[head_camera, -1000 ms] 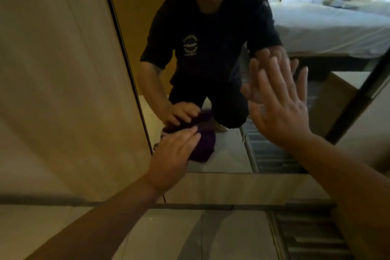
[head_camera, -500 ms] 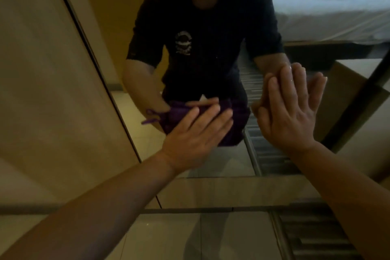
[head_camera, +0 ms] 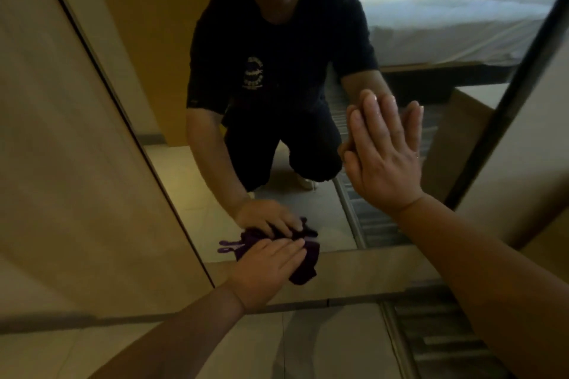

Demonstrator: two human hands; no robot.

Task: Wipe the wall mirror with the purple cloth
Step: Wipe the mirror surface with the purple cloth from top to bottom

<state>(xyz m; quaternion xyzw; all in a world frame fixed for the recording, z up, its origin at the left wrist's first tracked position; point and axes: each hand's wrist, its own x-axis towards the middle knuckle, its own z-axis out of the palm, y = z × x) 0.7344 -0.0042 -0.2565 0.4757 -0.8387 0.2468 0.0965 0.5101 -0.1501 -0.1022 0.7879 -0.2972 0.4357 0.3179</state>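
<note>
The wall mirror (head_camera: pixel 197 175) fills the middle of the view and reflects a kneeling person in dark clothes. My left hand (head_camera: pixel 264 271) presses the purple cloth (head_camera: pixel 304 264) flat against the mirror's bottom edge, fingers stretched over it. The cloth bunches out to the right of the fingers, and a frayed strip sticks out on the left. My right hand (head_camera: pixel 385 157) lies flat and open on the glass higher up at the right, fingers together and pointing up.
A wooden panel (head_camera: pixel 70 163) borders the mirror on the left, and another wooden panel (head_camera: pixel 532 138) on the right. Below the mirror run a wooden base strip (head_camera: pixel 369 268) and tiled floor (head_camera: pixel 277 344) with a slatted grate (head_camera: pixel 440 335). A white bed shows in the reflection.
My left hand slid the cloth up and to the right, then down to the mirror's bottom edge. My right hand has stayed pressed on the glass.
</note>
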